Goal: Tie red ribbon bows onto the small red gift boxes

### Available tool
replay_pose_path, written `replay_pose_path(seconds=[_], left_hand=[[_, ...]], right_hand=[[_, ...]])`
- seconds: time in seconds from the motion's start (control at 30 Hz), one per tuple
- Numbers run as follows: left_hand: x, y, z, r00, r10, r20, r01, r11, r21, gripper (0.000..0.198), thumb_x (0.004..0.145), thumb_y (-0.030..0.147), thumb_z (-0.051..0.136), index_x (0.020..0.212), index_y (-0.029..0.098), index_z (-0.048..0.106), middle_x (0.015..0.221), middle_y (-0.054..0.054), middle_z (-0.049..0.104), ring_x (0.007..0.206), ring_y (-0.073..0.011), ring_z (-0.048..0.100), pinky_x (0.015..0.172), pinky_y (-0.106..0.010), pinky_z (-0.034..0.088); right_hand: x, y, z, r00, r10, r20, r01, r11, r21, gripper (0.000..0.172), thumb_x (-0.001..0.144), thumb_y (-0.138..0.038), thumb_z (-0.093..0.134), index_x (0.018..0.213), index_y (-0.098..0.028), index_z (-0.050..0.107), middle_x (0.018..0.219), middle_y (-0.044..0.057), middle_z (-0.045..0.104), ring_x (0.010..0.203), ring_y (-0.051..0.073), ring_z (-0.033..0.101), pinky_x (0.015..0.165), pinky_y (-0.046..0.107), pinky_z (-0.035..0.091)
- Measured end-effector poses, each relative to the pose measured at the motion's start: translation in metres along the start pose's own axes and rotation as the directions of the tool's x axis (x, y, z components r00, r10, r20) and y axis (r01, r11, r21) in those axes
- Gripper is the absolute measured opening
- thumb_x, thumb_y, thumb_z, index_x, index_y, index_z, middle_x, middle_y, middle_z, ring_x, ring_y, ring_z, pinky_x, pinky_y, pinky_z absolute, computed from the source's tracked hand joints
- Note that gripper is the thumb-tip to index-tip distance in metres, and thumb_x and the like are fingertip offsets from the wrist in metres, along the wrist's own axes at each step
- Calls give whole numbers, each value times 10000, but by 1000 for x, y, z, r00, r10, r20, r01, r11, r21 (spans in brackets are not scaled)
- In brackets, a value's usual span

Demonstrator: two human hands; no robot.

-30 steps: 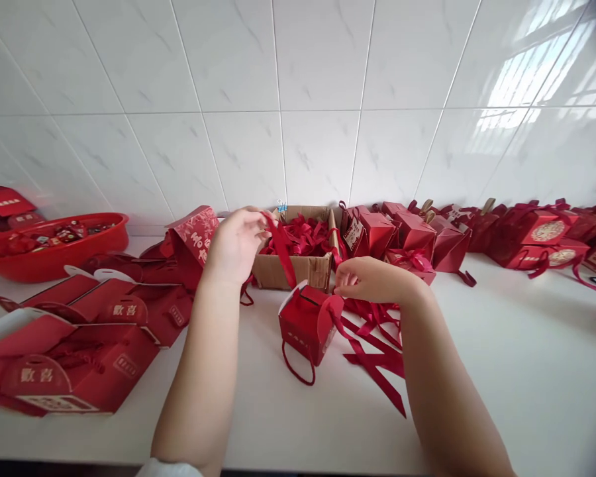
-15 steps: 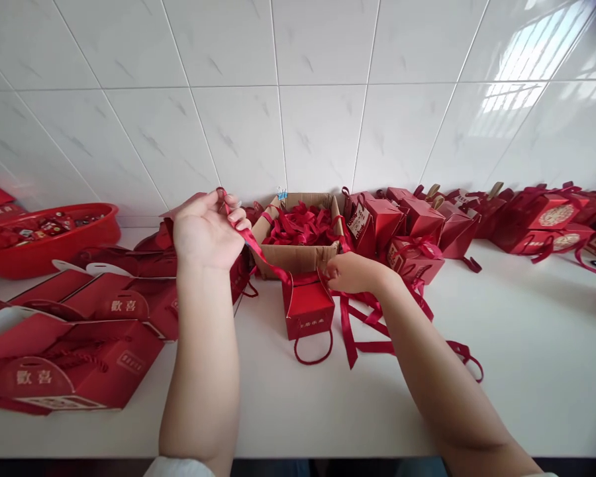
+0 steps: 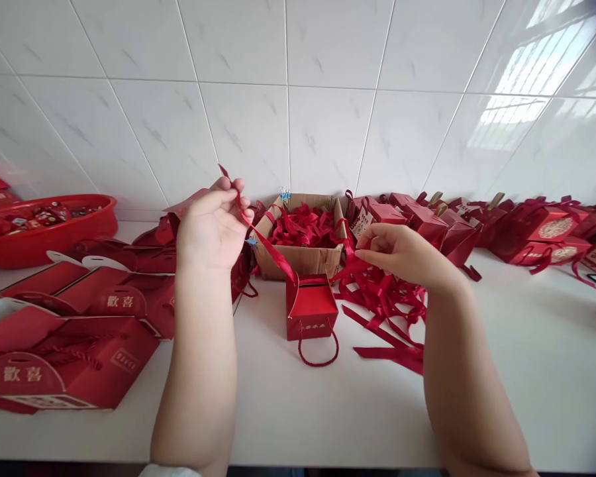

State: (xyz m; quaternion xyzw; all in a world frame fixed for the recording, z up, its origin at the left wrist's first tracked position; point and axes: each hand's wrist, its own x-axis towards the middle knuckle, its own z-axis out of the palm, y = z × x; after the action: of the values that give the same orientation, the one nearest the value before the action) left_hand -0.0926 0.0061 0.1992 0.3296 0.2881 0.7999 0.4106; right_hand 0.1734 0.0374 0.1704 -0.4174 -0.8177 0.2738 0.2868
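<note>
A small red gift box [image 3: 311, 308] stands on the table in front of me, a twisted cord handle hanging down its near side. A red satin ribbon [image 3: 271, 250] passes through its top. My left hand [image 3: 213, 225], raised left of the box, pinches one end, and a short tip sticks up past the fingers. To the right of the box my right hand [image 3: 402, 255] has thumb and forefinger closed on the ribbon's other side. Under that hand lies a heap of loose red ribbons [image 3: 385, 295].
Behind the gift box, a cardboard box [image 3: 300, 260] holds more ribbon. Unclosed red boxes [image 3: 79, 358] lie at left, before a red plastic basin [image 3: 94, 222] of small wrapped items. Several finished red boxes [image 3: 536, 228] line the tiled wall at right.
My right hand has moved away from the gift box, up and to the right, drawing the ribbon out that way. My left hand has risen slightly, still pinching its end.
</note>
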Motion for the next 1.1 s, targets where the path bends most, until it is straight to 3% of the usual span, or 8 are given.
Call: replay_pose_path(seconds=[0.13, 0.23, 0.3, 0.43, 0.53, 0.7, 0.87, 1.1], left_hand=[[-7, -7, 4, 985, 153, 79, -166, 968, 190, 137, 663, 56, 641, 702, 174, 698, 803, -13, 705, 646, -92, 608, 596, -195, 511], [-15, -8, 8, 968, 179, 174, -231, 906, 355, 193, 649, 94, 712, 833, 147, 738, 864, -39, 721, 683, -114, 650, 672, -220, 541], [-20, -8, 11, 965, 192, 180, -254, 861, 440, 249, 653, 93, 719, 896, 140, 742, 875, -46, 724, 694, -116, 659, 674, -203, 537], [-29, -5, 19, 943, 295, 152, -331, 803, 496, 335, 673, 38, 677, 983, 154, 734, 847, -25, 712, 694, -97, 645, 626, -151, 513], [-31, -4, 21, 930, 306, 201, -367, 773, 519, 368, 698, 22, 637, 1011, 190, 729, 845, -5, 701, 647, -64, 612, 590, -127, 491], [-30, -6, 21, 938, 244, 246, -336, 815, 472, 347, 700, 33, 647, 992, 204, 723, 790, 6, 668, 707, -98, 631, 577, -143, 497], [-32, -7, 20, 955, 183, 234, -262, 891, 372, 312, 704, 33, 648, 967, 192, 703, 751, 11, 644, 799, -148, 663, 614, -173, 520], [-34, -9, 25, 961, 116, 253, -198, 923, 331, 278, 712, 31, 639, 939, 178, 703, 776, -12, 657, 851, -181, 670, 674, -230, 556]], right_hand=[[-6, -3, -6, 995, 10, -99, 13, 975, 222, 215, 788, -381, 644, 832, -173, 611, 594, -23, 503, 493, 74, 411, 434, 201, 305], [-10, -6, -8, 980, 25, -198, 36, 955, 294, 211, 780, -381, 667, 814, -178, 619, 598, -16, 521, 487, 74, 439, 425, 196, 324], [-12, -8, -9, 968, 21, -250, 62, 946, 318, 199, 774, -369, 680, 796, -177, 633, 609, -8, 546, 497, 75, 463, 430, 192, 353], [-13, -6, -12, 948, 32, -316, 117, 889, 442, 209, 757, -366, 702, 821, -169, 683, 677, 28, 620, 569, 107, 554, 467, 207, 434], [-11, 0, -14, 954, 34, -299, 149, 810, 567, 201, 747, -326, 707, 887, -183, 709, 781, 44, 669, 691, 142, 627, 535, 229, 499], [-7, 4, -15, 974, -85, -208, 207, 700, 684, 300, 728, -242, 695, 1028, -243, 695, 901, 20, 701, 859, 176, 669, 703, 310, 568], [-3, -3, -17, 971, -112, -212, 215, 795, 567, 196, 710, -315, 743, 877, -217, 706, 849, 31, 698, 800, 179, 672, 695, 336, 576], [-1, -12, -6, 887, -49, -460, 307, 805, 508, 220, 813, -438, 615, 799, -219, 613, 863, 27, 638, 811, 145, 626, 694, 282, 537]])
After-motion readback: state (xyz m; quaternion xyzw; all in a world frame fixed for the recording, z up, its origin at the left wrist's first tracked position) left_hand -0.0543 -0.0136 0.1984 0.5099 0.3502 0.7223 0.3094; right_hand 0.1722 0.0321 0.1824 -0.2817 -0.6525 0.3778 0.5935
